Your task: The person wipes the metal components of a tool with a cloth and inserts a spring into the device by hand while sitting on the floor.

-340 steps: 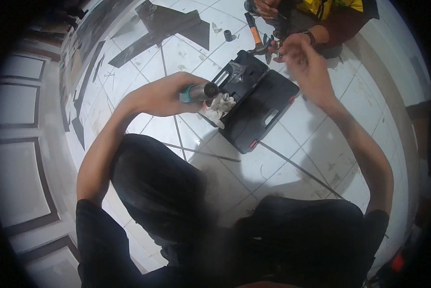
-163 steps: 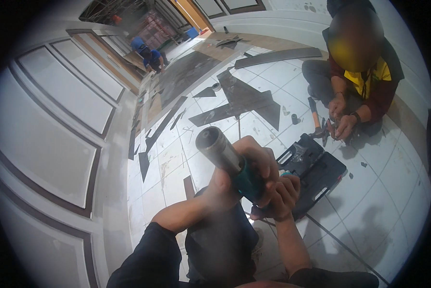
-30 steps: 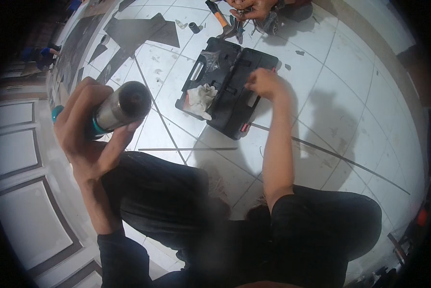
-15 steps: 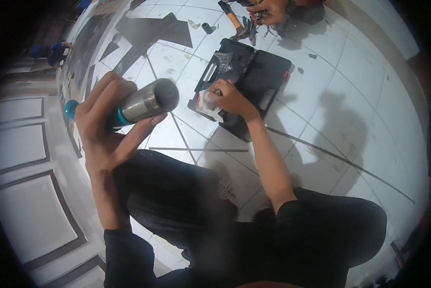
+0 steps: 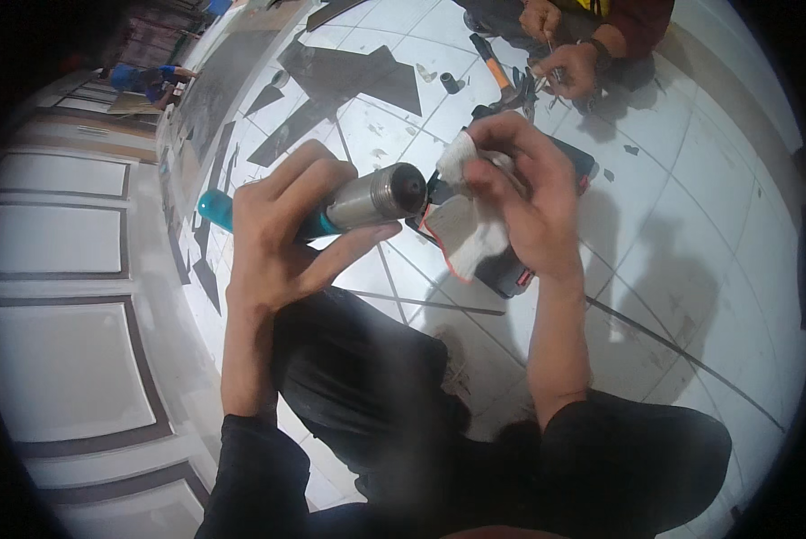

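My left hand (image 5: 286,216) is wrapped round a teal tool (image 5: 216,210) with a bare metal barrel (image 5: 367,203). The barrel's threaded, dark-centred end points right. Close to that end, my right hand (image 5: 533,189) grips a white cloth (image 5: 470,229) with an orange hem, like the cuff of a work glove. A small gap shows between cloth and barrel. Beneath my right hand, partly covered by it, a black tool case (image 5: 509,275) lies on the floor.
Across from me a co-worker's hands (image 5: 569,70) hold small metal parts. Near them lie a hammer with an orange-and-black handle (image 5: 490,61) and a dark socket-like cylinder (image 5: 450,83). Dark sheet offcuts (image 5: 349,76) are scattered on the white tiles. Another person (image 5: 147,83) is far left.
My right hand has lifted from the case with the white cloth and come up beside the barrel's end. The left hand and tool have shifted right in view.
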The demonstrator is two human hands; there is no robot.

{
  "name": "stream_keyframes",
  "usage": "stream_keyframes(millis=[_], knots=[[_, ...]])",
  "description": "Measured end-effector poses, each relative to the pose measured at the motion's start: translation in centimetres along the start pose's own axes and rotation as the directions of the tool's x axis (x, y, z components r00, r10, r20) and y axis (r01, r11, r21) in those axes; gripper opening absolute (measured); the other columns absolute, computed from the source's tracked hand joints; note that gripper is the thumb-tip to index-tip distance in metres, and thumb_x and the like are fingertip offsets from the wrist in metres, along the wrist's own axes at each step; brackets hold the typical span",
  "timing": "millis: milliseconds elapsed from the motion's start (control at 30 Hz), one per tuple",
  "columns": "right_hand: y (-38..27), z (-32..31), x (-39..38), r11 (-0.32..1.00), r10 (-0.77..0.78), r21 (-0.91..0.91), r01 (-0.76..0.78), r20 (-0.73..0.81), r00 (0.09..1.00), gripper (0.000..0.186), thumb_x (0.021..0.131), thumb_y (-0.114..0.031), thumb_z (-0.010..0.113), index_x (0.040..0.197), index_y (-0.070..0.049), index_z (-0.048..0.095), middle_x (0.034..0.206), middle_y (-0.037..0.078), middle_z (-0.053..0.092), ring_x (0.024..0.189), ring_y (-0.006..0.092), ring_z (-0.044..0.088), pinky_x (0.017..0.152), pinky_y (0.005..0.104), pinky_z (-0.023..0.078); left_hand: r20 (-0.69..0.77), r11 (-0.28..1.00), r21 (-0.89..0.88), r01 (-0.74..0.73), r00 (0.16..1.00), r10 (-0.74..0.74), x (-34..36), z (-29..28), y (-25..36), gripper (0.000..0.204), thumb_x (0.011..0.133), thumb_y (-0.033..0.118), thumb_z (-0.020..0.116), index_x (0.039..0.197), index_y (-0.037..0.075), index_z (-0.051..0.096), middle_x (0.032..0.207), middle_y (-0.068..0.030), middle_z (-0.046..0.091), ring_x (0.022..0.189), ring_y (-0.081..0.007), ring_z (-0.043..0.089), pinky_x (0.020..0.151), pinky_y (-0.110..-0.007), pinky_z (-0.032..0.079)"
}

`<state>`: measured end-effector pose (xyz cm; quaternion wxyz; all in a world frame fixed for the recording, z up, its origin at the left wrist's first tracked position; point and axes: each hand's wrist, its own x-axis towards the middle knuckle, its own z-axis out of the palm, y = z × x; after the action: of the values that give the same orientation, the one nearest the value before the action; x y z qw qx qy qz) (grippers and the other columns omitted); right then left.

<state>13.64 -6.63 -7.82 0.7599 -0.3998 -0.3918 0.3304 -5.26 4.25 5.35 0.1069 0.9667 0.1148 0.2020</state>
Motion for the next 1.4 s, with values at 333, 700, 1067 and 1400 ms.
stream_keyframes(millis=[333, 700, 1067, 1400], knots=[[-4.8, 2.2, -1.7, 0.967, -0.197, 0.175, 0.183, 0.064, 0.978, 0.04, 0.09, -0.019, 0.079, 0.12, 0.001, 0.063, 0.102, 0.007, 0.069, 0.09, 0.0101, 0.066, 0.079, 0.0243, 0.053, 0.076, 0.998, -0.06, 0.028, 0.997, -0.024, 0.1, -0.2, 1.2, 0.066, 0.066, 0.051, 0.089, 0.108, 0.007, 0.064, 0.086, -0.0103, 0.066, 0.071, -0.0311, 0.068, 0.064, -0.036, 0.051], [-3.3, 2.9, -1.4, 0.96, -0.208, 0.191, 0.203, 0.004, 0.978, 0.044, 0.084, -0.021, 0.086, 0.117, 0.001, 0.067, 0.098, 0.005, 0.071, 0.088, 0.008, 0.067, 0.077, 0.0225, 0.053, 0.176, 0.915, -0.293, 0.276, 0.957, -0.232, 0.2, 0.2, 2.8, 0.065, 0.089, 0.063, 0.064, 0.106, 0.0, 0.06, 0.087, -0.0175, 0.064, 0.079, -0.0348, 0.065, 0.072, -0.038, 0.049], [-2.3, 2.6, -1.0, 0.913, -0.404, 0.073, 0.402, 0.012, 0.915, 0.04, 0.08, -0.019, 0.088, 0.113, -0.002, 0.072, 0.098, 0.007, 0.068, 0.088, 0.0123, 0.065, 0.074, 0.0266, 0.051, 0.125, 0.864, -0.308, 0.398, 0.917, -0.378, -0.2, 1.3, 3.4, 0.085, 0.093, 0.078, 0.043, 0.092, -0.005, 0.059, 0.068, -0.0064, 0.051, 0.065, -0.0161, 0.047, 0.06, -0.032, 0.039], [-0.8, 4.5, -0.8, 0.907, -0.417, 0.034, 0.419, -0.053, 0.907, 0.037, 0.078, -0.026, 0.089, 0.102, -0.003, 0.072, 0.09, 0.006, 0.066, 0.085, 0.0153, 0.061, 0.072, 0.0298, 0.048, 0.013, 0.867, -0.337, 0.366, 0.923, -0.385, -2.3, 1.3, 3.3, 0.058, 0.104, 0.05, 0.051, 0.114, -0.006, 0.064, 0.08, -0.0047, 0.058, 0.071, -0.012, 0.051, 0.062, -0.027, 0.043]])
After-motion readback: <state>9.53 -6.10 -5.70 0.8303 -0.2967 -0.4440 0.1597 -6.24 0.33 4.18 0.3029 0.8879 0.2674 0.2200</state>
